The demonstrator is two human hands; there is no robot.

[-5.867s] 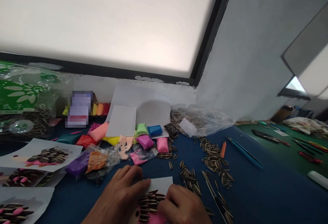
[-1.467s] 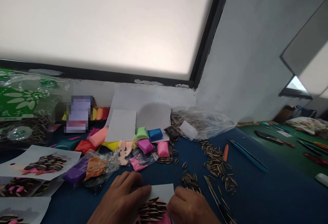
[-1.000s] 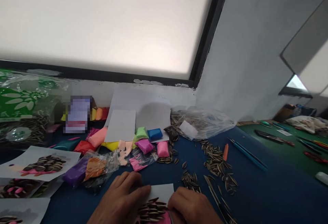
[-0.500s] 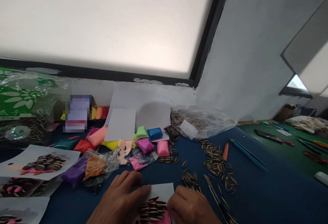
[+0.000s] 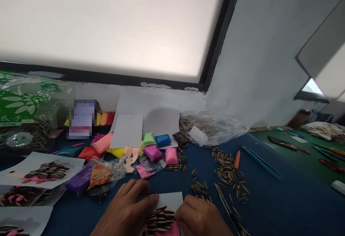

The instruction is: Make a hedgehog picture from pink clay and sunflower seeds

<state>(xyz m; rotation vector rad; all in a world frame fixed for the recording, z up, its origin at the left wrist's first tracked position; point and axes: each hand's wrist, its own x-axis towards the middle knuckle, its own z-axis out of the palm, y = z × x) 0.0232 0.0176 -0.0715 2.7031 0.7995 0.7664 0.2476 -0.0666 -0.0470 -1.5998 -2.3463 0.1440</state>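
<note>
A white card (image 5: 172,199) lies in front of me at the bottom edge, bearing pink clay (image 5: 168,230) with rows of striped sunflower seeds (image 5: 161,219) set in it. Over the card's left side rests my left hand (image 5: 129,205), its thumb stretched out toward the seeds and its fingers apart from the thumb. My right hand (image 5: 199,214) is closed, fingertips drawn together at the right side of the clay. Whatever those fingertips pinch is hidden from view. Right of the card are a loose seed pile (image 5: 201,189) and a slim craft knife (image 5: 225,203).
Packets of coloured clay (image 5: 152,153) lie behind the card. Finished seed pictures (image 5: 78,164) and a seed bag (image 5: 24,121) are at left. Another clear bag of seeds (image 5: 212,128) stands by the wall; blue tweezers (image 5: 261,162) and an orange stick (image 5: 237,159) lie right.
My right hand has shifted very slightly at the clay's right edge. My left hand stays in place on the card.
</note>
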